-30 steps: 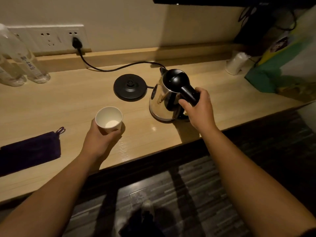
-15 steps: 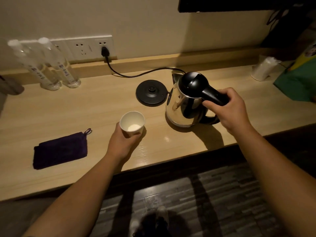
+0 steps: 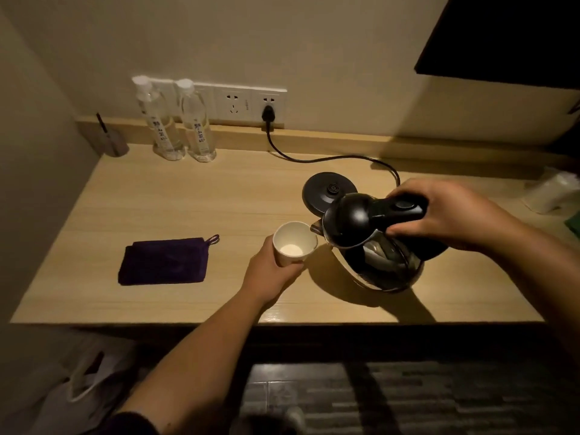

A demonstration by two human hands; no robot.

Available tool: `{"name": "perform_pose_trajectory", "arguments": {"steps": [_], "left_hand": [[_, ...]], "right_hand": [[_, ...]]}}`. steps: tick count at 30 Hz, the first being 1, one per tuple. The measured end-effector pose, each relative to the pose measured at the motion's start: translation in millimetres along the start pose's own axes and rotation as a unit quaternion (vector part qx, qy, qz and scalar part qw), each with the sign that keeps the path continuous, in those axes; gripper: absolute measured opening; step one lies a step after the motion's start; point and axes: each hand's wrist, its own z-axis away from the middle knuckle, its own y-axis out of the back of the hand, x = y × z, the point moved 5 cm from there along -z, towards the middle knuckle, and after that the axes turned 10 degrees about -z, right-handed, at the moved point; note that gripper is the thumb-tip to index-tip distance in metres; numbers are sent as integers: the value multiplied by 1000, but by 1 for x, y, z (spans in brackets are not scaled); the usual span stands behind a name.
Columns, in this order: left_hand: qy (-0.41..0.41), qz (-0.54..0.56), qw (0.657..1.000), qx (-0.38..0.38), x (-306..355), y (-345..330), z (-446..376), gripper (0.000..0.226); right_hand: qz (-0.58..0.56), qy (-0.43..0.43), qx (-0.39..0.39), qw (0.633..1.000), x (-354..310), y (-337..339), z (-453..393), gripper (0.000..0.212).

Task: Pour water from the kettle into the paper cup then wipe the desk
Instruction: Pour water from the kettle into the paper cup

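A steel kettle [image 3: 376, 255] with a black lid and handle hangs above the wooden desk [image 3: 188, 208], tilted left. My right hand [image 3: 445, 211] grips its handle. Its spout sits right at the rim of a white paper cup [image 3: 293, 243], which stands on the desk. My left hand [image 3: 270, 271] is wrapped around the cup from the near side. No stream of water is visible. A dark purple cloth [image 3: 164, 260] lies folded flat on the desk left of the cup.
The kettle's round black base [image 3: 323, 191] sits behind the kettle, its cord running to a wall socket [image 3: 270, 113]. Two water bottles [image 3: 179, 120] and a small holder [image 3: 108, 138] stand at the back left. A white bag [image 3: 555, 191] lies far right.
My right hand has lifted the kettle off the desk and tilted it left, bringing the spout to the cup's rim. The camera view has shifted left. My left hand still holds the cup.
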Motion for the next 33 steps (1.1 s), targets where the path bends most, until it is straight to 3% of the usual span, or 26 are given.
{"name": "perform_pose_trajectory", "arguments": {"steps": [7, 15, 33], "left_hand": [[-10, 3, 1000, 10, -6, -4, -3, 84], [-12, 1, 1000, 13, -17, -7, -9, 76], [-36, -31, 998, 32, -22, -9, -13, 74]], "right_hand": [[93, 35, -45, 994, -30, -6, -11, 57], [178, 89, -63, 978, -53, -17, -24, 44], [246, 83, -87, 962, -78, -19, -36, 32]]}}
